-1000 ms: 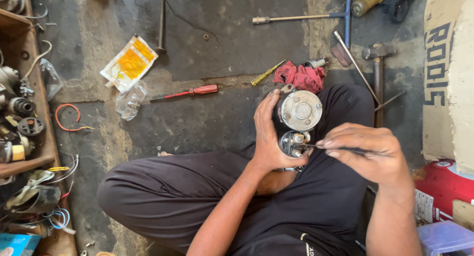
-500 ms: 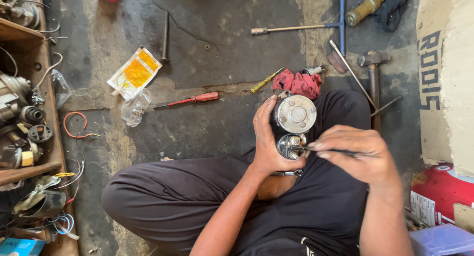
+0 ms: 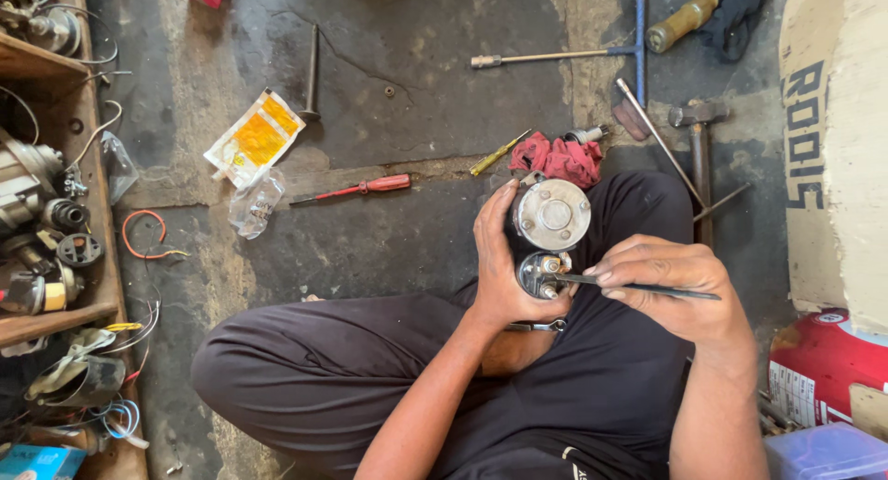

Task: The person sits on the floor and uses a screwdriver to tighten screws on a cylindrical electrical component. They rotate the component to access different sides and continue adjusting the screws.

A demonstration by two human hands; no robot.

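Note:
I sit cross-legged on a concrete floor. My left hand (image 3: 504, 267) grips a metal starter motor (image 3: 551, 215) upright over my lap, round silver end cap facing up. Its smaller solenoid end (image 3: 542, 275) with studs sits just below the cap. My right hand (image 3: 671, 290) pinches a thin dark tool (image 3: 638, 287), and the tool's tip touches the solenoid terminals. A red rag (image 3: 558, 157) lies on the floor just beyond the motor.
A red-handled screwdriver (image 3: 356, 190), a yellow packet (image 3: 254, 138), a clear plastic bag (image 3: 254, 204), a T-handle wrench (image 3: 564, 55) and a hammer (image 3: 698, 142) lie on the floor ahead. A wooden shelf (image 3: 102, 286) of motor parts and wires stands left. A cardboard box (image 3: 837, 147) and red canister (image 3: 819, 369) stand right.
The view has shifted slightly. My right hand has stayed at the solenoid with the thin tool, moving only a little. My left hand keeps its grip on the motor.

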